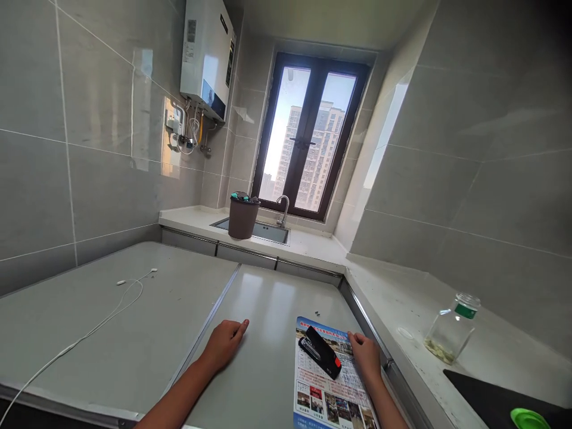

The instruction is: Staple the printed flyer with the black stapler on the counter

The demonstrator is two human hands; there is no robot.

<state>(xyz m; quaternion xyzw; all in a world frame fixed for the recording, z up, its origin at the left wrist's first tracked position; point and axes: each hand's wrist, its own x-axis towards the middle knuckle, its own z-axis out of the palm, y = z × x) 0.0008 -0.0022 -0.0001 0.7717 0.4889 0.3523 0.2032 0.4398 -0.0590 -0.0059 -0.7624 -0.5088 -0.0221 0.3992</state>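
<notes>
My left hand rests on the grey tabletop with its fingers curled in and the thumb pointing forward; I see nothing in it. A printed flyer with coloured photos lies to its right. My right hand pinches the flyer's upper right edge between thumb and fingers. On top of the flyer sits a black stapler with a red part at one end, untouched by either hand. Tiny metal bits, perhaps staples, lie just beyond the flyer.
A white cable trails over the left board. Behind the boards, a brown bin stands by the sink and faucet. At right, a glass jar stands on the white counter, near a green round object.
</notes>
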